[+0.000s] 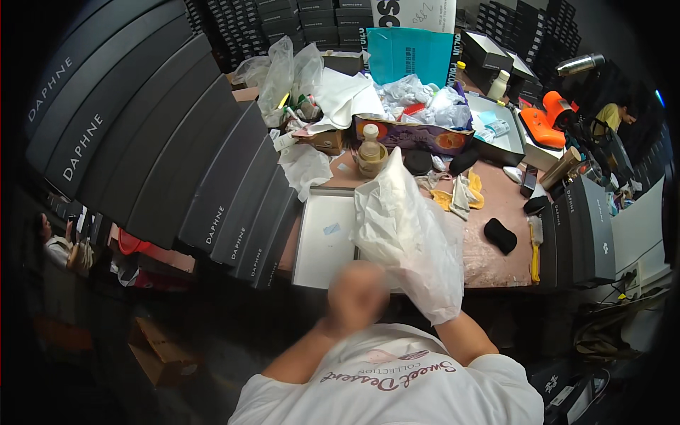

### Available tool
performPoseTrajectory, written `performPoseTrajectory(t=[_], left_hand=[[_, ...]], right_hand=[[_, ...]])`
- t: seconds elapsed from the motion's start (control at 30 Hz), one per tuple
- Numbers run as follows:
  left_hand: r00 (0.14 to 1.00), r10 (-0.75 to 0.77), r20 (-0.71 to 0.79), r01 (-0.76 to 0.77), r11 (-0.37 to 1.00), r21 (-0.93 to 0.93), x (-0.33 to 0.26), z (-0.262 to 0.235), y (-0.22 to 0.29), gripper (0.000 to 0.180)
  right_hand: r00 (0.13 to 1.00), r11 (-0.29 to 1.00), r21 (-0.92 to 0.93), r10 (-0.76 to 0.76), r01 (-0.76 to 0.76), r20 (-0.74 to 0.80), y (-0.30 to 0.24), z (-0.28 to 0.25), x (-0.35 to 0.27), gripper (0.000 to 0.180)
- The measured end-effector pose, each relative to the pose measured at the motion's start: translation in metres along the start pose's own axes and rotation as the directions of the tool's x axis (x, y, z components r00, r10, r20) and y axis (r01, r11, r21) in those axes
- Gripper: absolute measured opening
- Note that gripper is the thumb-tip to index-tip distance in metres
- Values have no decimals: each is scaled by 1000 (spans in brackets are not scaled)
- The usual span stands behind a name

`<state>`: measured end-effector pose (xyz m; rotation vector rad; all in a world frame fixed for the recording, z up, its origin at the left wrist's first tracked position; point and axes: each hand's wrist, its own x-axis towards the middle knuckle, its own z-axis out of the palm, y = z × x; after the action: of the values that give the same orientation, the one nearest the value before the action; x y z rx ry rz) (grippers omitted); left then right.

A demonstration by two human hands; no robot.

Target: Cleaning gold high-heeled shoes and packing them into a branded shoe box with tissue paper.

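Observation:
A translucent white bag [407,234] is held up over the front of the table, with a pale shape inside its upper part. My right forearm [465,338] runs into the bag's lower end. The bag covers my right hand, so its fingers are hidden. My left hand [358,294] is smeared by motion just left of the bag, and its fingers cannot be made out. Left of the bag lies an open shallow box part [322,248] with a white inside and a small blue sachet [331,229] in it.
Dark shoeboxes [142,134] are stacked high at left; others [591,227] stand at right. Behind the bag are a bottle [371,152] and a carton of crumpled paper [425,134]. A black pad [500,236], yellow-handled brush [535,251] and orange tool [545,127] lie to the right.

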<state>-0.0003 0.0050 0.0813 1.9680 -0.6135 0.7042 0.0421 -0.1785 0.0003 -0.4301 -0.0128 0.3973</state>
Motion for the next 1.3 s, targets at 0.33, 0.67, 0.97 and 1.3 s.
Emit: performPoseTrajectory(t=[0.33,0.67,0.97,1.3], left_hand=[[671,-637,380,538,66,-841,23,-20,-93,17],[467,-370,804,847,448,-286,-55,24,-30,48],[712,-566,415,701,590,-400,-63,37,-6,40],[391,-413,823,686,726,38,-53,29,-12,37]], right_hand=[[1000,1000,-22,10,-9,12,0,-9,-8,49],[1000,1000,8,-12,12,-23,23,3,-2,47],[1000,1000,25,8,-7,-14,29,0,14,46],[999,997,-60,-52,51,-13,23,6,19,44]])
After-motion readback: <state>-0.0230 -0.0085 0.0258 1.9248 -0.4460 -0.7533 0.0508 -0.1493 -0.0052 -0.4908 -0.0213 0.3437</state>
